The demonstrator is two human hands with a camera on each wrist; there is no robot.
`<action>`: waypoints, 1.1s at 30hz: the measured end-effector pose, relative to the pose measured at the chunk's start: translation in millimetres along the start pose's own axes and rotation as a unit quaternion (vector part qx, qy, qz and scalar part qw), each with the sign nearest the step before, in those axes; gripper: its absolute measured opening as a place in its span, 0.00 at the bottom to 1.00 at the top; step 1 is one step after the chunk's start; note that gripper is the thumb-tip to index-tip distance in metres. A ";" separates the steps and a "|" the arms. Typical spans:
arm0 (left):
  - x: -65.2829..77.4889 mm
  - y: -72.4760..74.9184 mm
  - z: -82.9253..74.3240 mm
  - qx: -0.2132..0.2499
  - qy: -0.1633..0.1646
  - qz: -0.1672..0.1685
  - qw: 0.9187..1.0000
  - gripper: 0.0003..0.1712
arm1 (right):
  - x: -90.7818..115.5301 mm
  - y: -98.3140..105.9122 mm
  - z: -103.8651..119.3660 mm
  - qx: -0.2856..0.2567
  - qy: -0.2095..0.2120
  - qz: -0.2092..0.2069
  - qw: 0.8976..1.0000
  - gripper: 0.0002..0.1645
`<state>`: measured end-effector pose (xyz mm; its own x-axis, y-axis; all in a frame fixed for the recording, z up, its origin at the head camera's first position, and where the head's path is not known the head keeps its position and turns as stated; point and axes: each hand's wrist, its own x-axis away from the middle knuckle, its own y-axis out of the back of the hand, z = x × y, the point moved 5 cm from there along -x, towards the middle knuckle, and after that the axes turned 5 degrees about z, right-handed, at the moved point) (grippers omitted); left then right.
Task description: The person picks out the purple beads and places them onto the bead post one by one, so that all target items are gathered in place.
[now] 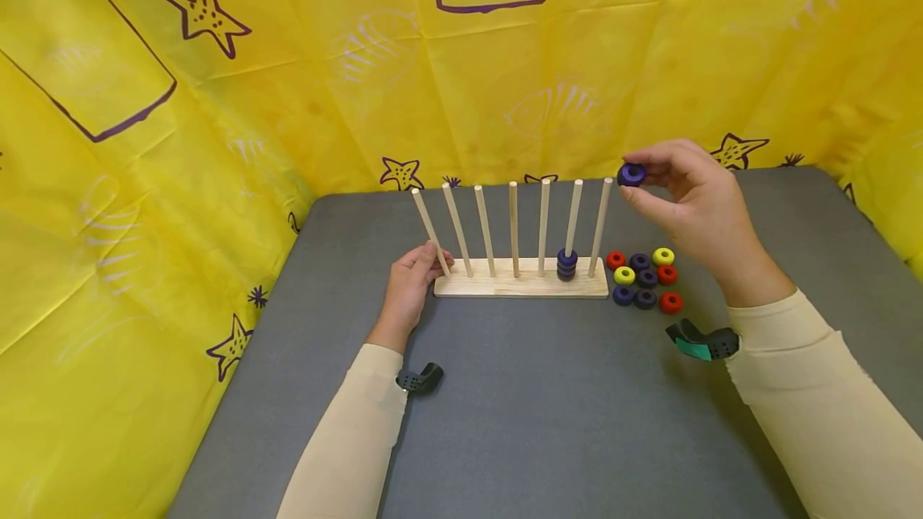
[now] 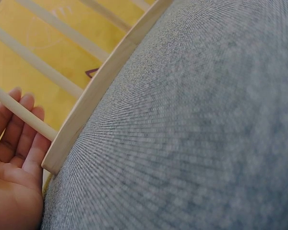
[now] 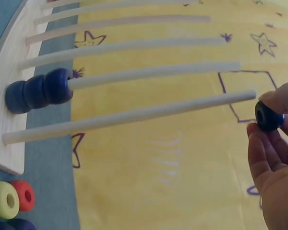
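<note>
Pale sleeves (image 1: 822, 407) came in closest of all, stretched toward the wooden rack (image 1: 497, 287) from its near side. Up beyond the rack's right end was the right hand (image 1: 703, 203), thumb and fingers pinching a dark blue bead (image 3: 271, 117), and what a fine margin: it sat just beside the tip of the rack's rightmost peg (image 1: 600, 228)! Over at the rack's left end, the left hand (image 1: 409, 287) had its fingers loosely extended behind the last peg there; how firmly they touched, you couldn't tell. Seven pegs stood along the rack, and the second from its right carried three stacked beads (image 1: 566, 265), dark blue, right down at the base. Just off the rack's right end lay nine loose beads (image 1: 646, 279): four dark blue, three red, two yellow. Grey table (image 1: 505, 391) beneath the rack, yellow cloth (image 1: 476, 102) with purple starfish behind it!
</note>
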<state>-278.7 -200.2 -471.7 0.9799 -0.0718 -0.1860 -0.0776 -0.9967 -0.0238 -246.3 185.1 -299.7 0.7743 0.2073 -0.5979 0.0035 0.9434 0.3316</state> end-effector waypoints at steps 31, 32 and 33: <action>2.8 -1.1 -4.4 -0.005 -0.006 0.003 1.000 0.25 | -12.8 -21.9 16.7 0.042 0.001 0.035 0.998 0.24; 2.8 -1.0 -4.3 -0.006 -0.006 0.003 1.000 0.25 | -13.2 -22.5 16.4 0.045 -0.002 0.036 0.998 0.24; 2.8 -0.9 -4.1 -0.006 -0.005 0.003 1.000 0.25 | -13.5 -23.3 15.9 0.048 -0.004 0.038 0.998 0.24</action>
<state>-275.1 -199.7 -468.2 0.9774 -0.0774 -0.1966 -0.0811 -0.9967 -0.0106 -246.7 156.3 -287.8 0.7797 0.2744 -0.5629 0.0050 0.8961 0.4438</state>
